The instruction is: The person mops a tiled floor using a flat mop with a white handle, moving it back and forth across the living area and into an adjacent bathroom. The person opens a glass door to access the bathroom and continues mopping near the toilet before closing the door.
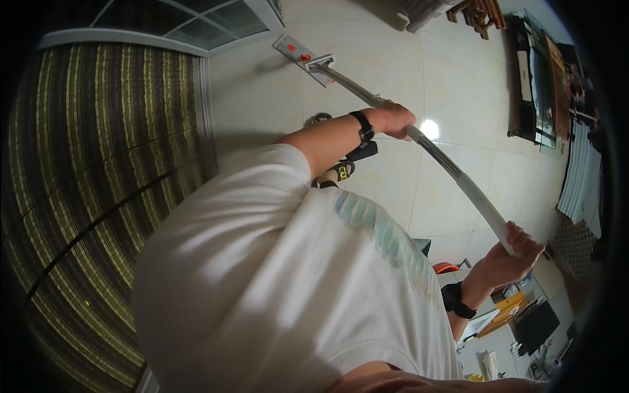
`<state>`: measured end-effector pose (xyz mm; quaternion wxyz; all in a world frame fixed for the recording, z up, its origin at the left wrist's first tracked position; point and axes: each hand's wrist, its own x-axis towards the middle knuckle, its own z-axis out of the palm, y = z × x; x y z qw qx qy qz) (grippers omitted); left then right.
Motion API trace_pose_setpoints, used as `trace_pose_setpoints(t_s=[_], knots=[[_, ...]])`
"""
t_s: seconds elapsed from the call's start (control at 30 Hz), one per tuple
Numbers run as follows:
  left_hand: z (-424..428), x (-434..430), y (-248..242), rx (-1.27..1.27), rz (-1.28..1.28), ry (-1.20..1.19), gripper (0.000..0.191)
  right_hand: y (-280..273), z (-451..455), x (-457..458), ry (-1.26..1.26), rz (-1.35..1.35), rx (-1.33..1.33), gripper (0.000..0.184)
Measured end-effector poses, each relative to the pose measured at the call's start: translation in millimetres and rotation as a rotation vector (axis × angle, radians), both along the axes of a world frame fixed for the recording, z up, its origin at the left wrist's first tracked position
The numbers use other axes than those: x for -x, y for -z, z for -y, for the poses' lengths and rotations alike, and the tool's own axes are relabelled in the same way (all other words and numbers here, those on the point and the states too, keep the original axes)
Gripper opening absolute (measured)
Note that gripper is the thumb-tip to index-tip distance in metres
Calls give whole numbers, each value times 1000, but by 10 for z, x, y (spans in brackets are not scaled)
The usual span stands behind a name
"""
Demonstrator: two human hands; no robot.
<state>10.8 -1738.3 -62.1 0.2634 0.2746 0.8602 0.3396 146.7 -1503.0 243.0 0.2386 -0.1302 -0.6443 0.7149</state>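
Note:
A flat mop (pixel 351 86) with a metal pole slants from the upper middle of the view down to the right. My left hand (pixel 395 120) is closed around the pole partway along, at a light grey sleeve. My right hand (pixel 513 258) grips the upper end of the long white handle (pixel 484 204). The rectangular mop head (pixel 314 71) has orange parts on top and rests on the tiled floor (pixel 363 34), near a framed glass panel. My palms hide short stretches of the pole. Black bands circle both wrists.
A striped dark and yellow curtain (pixel 108 123) hangs at the left, beside a white-framed glass panel (pixel 221 29). My sandalled foot (pixel 344 169) stands below my left arm. Wooden furniture (pixel 479 17) and a glass-topped table (pixel 540 93) are at upper right. A dark monitor (pixel 535 326) stands at lower right.

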Motion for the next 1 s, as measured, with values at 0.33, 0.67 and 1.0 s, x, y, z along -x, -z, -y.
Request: trace_pose_setpoints(t_s=[0.33, 0.67, 1.0], knots=[[77, -272, 381, 5, 20, 86, 27, 649, -92, -419, 333, 73, 89, 41], [2158, 149, 737, 132, -24, -170, 26, 1072, 1627, 428, 27, 99, 200, 40], [3317, 9, 362, 22, -128, -527, 15, 494, 2877, 916, -500, -66, -102, 39]])
